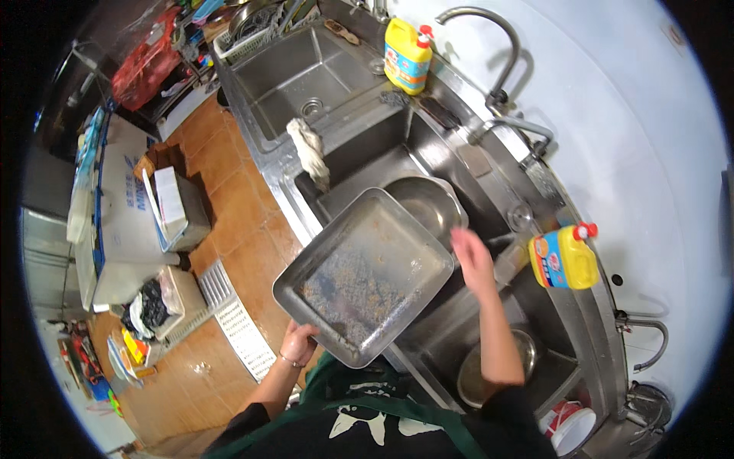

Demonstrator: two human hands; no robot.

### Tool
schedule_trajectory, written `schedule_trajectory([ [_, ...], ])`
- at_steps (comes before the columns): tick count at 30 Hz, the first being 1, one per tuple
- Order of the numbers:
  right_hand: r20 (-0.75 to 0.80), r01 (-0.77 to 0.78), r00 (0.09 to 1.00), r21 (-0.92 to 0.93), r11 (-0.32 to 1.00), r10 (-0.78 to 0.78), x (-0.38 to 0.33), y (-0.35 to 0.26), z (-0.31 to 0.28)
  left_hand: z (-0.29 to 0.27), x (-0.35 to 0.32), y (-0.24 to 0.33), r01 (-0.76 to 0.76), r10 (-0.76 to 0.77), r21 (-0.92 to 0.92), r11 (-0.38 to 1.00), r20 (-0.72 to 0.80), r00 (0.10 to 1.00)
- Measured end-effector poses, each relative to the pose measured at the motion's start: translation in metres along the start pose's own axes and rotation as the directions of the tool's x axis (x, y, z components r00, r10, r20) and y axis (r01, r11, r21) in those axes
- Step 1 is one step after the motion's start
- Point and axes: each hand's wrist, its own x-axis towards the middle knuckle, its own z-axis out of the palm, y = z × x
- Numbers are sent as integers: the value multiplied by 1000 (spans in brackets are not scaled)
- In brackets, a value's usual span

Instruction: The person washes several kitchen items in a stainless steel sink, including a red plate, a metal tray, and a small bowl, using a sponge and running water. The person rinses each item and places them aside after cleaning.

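Observation:
A deep rectangular metal baking tray (pixel 367 264), stained and scorched across its bottom, is held tilted over the sink's front edge. My left hand (pixel 299 342) grips its near left rim, with the thumb on top. My right hand (pixel 472 260) hovers beside the tray's right corner, fingers stretched out and slightly blurred; nothing shows in it. Partly hidden behind the tray, a round metal bowl (pixel 440 206) sits in the middle sink basin (pixel 367 170). A whitish cloth (pixel 308 149) hangs over the divider between the left and middle basins.
Two yellow detergent jugs (pixel 408 57) stand along the sink's back ledge. Curved taps (pixel 508 65) rise from the wall side. The right basin holds a round pan (pixel 478 375), near a white-and-red bucket (pixel 569 427). At left, a grey bin (pixel 183 210) stands on the tiled floor (pixel 241 222).

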Motion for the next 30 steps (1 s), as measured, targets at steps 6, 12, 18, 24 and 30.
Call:
schedule_trajectory([
  [6,-45,262,909,-711,653,-414,309,20,128,-37,46,65,-82,82,19,996,6,997],
  [12,54,110,985,-929,354,-165,402,52,160,-47,74,84,-44,44,9,999,-74,996],
  [18,6,144,987,-494,858,-162,318,-5,152,-42,81,78,-33,32,96,995,13,999],
  [24,-364,172,890,-291,941,-275,16,-41,43,-24,86,72,91,-121,236,968,120,985],
  [30,-753,-451,125,537,713,646,-211,-3,-11,-6,102,89,192,-241,260,946,170,956],
])
